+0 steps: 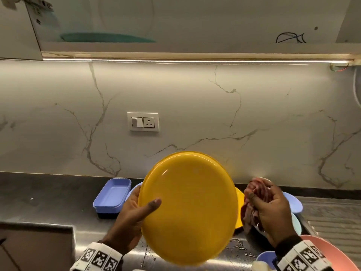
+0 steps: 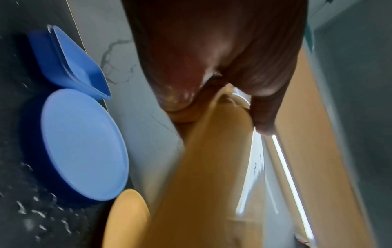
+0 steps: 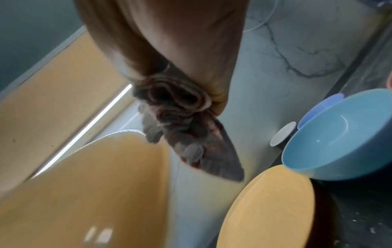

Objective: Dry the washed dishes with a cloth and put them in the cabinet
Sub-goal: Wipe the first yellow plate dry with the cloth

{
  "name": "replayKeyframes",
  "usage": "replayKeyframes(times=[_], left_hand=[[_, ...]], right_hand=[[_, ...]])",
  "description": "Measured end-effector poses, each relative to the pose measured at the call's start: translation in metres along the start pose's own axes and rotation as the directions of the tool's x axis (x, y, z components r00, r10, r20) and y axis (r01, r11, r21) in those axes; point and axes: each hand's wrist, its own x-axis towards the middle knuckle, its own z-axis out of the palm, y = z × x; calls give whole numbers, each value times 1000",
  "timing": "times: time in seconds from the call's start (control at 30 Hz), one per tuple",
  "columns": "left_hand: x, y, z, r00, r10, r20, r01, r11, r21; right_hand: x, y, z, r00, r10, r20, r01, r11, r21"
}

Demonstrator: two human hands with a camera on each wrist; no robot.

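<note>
A large yellow plate [image 1: 188,207] is held up over the counter, its face towards me. My left hand [image 1: 134,214] grips its left rim, thumb across the front and fingers behind; the left wrist view shows the plate [image 2: 203,176] edge-on under the thumb. To the plate's right, my right hand [image 1: 268,207] clutches a bunched reddish cloth [image 1: 254,200], a little apart from the rim. In the right wrist view the cloth [image 3: 182,127] hangs from the fist beside the plate [image 3: 95,184]. The open cabinet [image 1: 195,26] above holds a teal plate [image 1: 105,37].
On the wet steel counter [image 1: 48,194] behind the plate stand a blue rectangular container [image 1: 112,194], a blue plate [image 2: 82,144], a second yellow plate [image 3: 269,209] and a light blue bowl [image 3: 339,139]. A pink dish [image 1: 328,249] lies at the lower right.
</note>
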Motion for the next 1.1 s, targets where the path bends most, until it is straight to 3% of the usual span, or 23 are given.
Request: replayKeyframes(times=[0.07, 0.13, 0.2, 0.23, 0.27, 0.3, 0.33, 0.37, 0.4, 0.43, 0.53, 0.63, 0.73, 0.8, 0.93, 1.1], left_hand=[[-4, 5, 9, 999, 28, 43, -29, 999, 44], [-5, 8, 16, 996, 57, 67, -66, 988, 138], [-5, 6, 21, 995, 77, 63, -88, 978, 190], [-5, 5, 24, 995, 84, 59, -94, 976, 197], [-5, 5, 27, 995, 89, 53, -97, 975, 198], [-4, 3, 29, 995, 88, 49, -96, 975, 198], [-3, 2, 32, 995, 91, 44, -98, 975, 199], [-3, 2, 35, 994, 101, 47, -109, 974, 197], [-3, 2, 37, 992, 119, 52, -127, 972, 197], [-4, 3, 40, 989, 143, 50, -150, 967, 204], [-5, 6, 45, 976, 212, 40, -215, 946, 242], [-7, 8, 46, 976, 213, 40, -216, 939, 267], [-12, 11, 48, 978, 204, 52, -211, 939, 273], [-17, 15, 51, 975, 208, 76, -221, 935, 277], [-26, 21, 55, 967, 234, 98, -252, 925, 285], [-32, 27, 58, 964, 242, 111, -263, 930, 258]], right_hand=[[7, -11, 2, 998, 12, -69, -6, 996, 89], [13, -29, 10, 996, 46, 70, -64, 957, 284], [7, -50, 33, 968, -105, 227, 45, 966, 256], [2, -57, 47, 927, -248, 281, 208, 964, 165], [-4, -62, 61, 845, -420, 332, 434, 900, 36], [-10, -63, 73, 722, -549, 421, 643, 757, -117], [-15, -57, 83, 586, -609, 535, 795, 560, -233], [-19, -53, 94, 486, -590, 645, 872, 383, -306], [-24, -48, 103, 442, -532, 722, 897, 276, -346], [-30, -47, 112, 442, -474, 762, 897, 233, -375], [-31, -34, 120, 495, -407, 768, 869, 251, -427], [-15, -32, 116, 562, -480, 673, 827, 329, -455], [5, -34, 110, 622, -552, 556, 783, 443, -436], [18, -34, 103, 695, -541, 474, 719, 546, -430], [32, -27, 78, 891, -299, 341, 426, 810, -402], [31, 15, 51, 987, -22, 159, 66, 960, -272]])
